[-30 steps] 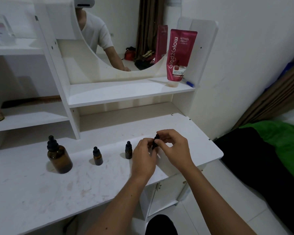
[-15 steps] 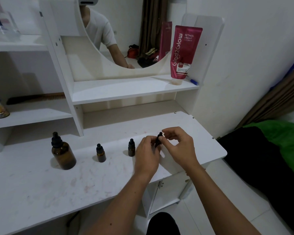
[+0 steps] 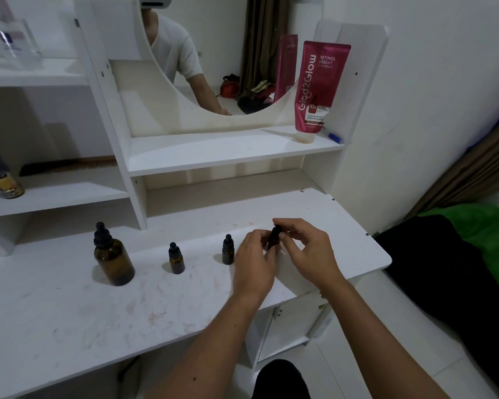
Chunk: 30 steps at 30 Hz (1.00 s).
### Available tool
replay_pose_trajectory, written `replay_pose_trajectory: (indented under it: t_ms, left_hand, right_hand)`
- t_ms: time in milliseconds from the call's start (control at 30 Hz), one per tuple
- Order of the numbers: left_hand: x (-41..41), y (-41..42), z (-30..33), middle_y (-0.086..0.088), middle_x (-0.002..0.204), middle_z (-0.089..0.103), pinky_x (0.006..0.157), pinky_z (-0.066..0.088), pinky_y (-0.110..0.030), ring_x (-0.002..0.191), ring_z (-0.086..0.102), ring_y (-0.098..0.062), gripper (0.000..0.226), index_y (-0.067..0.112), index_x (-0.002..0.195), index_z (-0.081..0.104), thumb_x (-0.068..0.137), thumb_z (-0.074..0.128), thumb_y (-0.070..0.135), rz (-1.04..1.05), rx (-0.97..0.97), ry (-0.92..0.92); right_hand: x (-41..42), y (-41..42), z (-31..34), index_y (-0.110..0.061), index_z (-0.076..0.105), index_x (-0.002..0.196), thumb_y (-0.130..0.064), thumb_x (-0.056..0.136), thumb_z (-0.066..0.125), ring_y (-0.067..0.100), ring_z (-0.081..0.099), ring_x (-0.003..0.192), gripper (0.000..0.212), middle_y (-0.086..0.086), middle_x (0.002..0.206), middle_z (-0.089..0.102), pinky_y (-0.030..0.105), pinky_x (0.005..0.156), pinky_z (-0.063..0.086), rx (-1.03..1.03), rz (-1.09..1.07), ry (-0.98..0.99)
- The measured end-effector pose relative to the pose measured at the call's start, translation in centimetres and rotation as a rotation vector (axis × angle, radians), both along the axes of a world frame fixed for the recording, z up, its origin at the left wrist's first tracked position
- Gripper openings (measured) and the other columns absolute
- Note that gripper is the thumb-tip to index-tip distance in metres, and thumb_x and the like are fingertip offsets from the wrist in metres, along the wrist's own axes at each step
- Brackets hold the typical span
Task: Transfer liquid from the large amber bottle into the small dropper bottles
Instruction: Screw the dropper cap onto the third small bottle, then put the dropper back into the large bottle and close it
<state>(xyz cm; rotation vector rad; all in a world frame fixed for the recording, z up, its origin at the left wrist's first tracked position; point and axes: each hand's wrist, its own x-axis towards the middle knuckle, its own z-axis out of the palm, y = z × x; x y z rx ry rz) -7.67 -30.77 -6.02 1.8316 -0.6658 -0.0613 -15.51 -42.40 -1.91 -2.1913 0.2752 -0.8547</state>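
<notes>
The large amber bottle (image 3: 114, 260) with a black dropper cap stands at the left of the white desk (image 3: 69, 306). Two small dropper bottles stand capped to its right, one (image 3: 175, 259) in the middle and one (image 3: 228, 250) close beside my left hand. A third small dropper bottle (image 3: 274, 237) is held between both hands just above the desk. My left hand (image 3: 254, 263) grips its body, which is mostly hidden. My right hand (image 3: 306, 249) pinches its black cap from the right.
A red cream tube (image 3: 319, 87) stands upside down on the shelf under the round mirror (image 3: 213, 59). A small can (image 3: 5, 182) and a dark comb (image 3: 67, 165) lie on the left shelf. The desk's right edge is near a bed with green and black fabric (image 3: 473, 254).
Both hands stay on the third small bottle; my right fingers have shifted slightly on its cap. The camera view has drifted a little.
</notes>
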Motion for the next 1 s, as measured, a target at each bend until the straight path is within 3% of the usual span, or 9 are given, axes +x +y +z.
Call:
replay_pose_trajectory:
  t_ms: [333,500,700,833,1000]
  left_hand:
    - [0.0,-0.5,-0.1,0.012,0.109,0.064,0.094,0.054,-0.038,0.105,0.062,-0.01,0.015,0.021,0.116,0.061,0.101,0.061,0.024,0.026,0.069,-0.047]
    - [-0.1,-0.1,0.0,0.014,0.109,0.064,0.096,0.054,-0.035,0.105,0.062,-0.006,0.017,0.022,0.117,0.063,0.1,0.064,0.025,0.01,0.04,-0.013]
    - [-1.3,1.5,0.7,0.006,0.134,0.061,0.106,0.05,-0.027,0.123,0.059,-0.009,0.041,0.018,0.139,0.056,0.1,0.066,0.026,-0.005,0.008,0.106]
    - [-2.6,4.2,1.2,0.015,0.138,0.055,0.101,0.045,-0.014,0.125,0.055,-0.004,0.048,0.023,0.143,0.052,0.099,0.068,0.028,-0.05,0.033,0.129]
    - [-3.8,9.5,1.3,0.019,0.134,0.062,0.096,0.052,-0.017,0.116,0.062,-0.002,0.046,0.035,0.136,0.056,0.094,0.073,0.037,-0.113,0.022,0.2]
  right_hand:
    - [0.2,0.3,-0.2,-0.017,0.077,0.119,-0.005,0.093,0.077,0.004,0.073,0.1,0.028,-0.009,0.109,0.078,0.011,0.089,0.054,0.051,-0.071,-0.003]
    - [0.0,0.7,-0.1,-0.019,0.076,0.123,-0.004,0.094,0.077,0.0,0.072,0.1,0.033,-0.01,0.111,0.077,0.01,0.089,0.053,0.038,-0.087,0.01]
    - [-0.6,1.5,1.1,-0.021,0.072,0.129,-0.009,0.094,0.077,0.003,0.069,0.112,0.037,-0.011,0.12,0.074,0.018,0.094,0.057,-0.001,-0.12,-0.007]
    - [-1.1,2.5,2.3,-0.02,0.072,0.127,-0.015,0.095,0.078,0.004,0.068,0.113,0.033,-0.01,0.121,0.073,0.018,0.094,0.056,-0.063,-0.167,-0.042]
    - [-0.3,6.0,3.9,-0.022,0.073,0.125,-0.017,0.094,0.079,0.003,0.068,0.11,0.032,-0.011,0.119,0.072,0.015,0.094,0.054,-0.079,-0.125,-0.08]
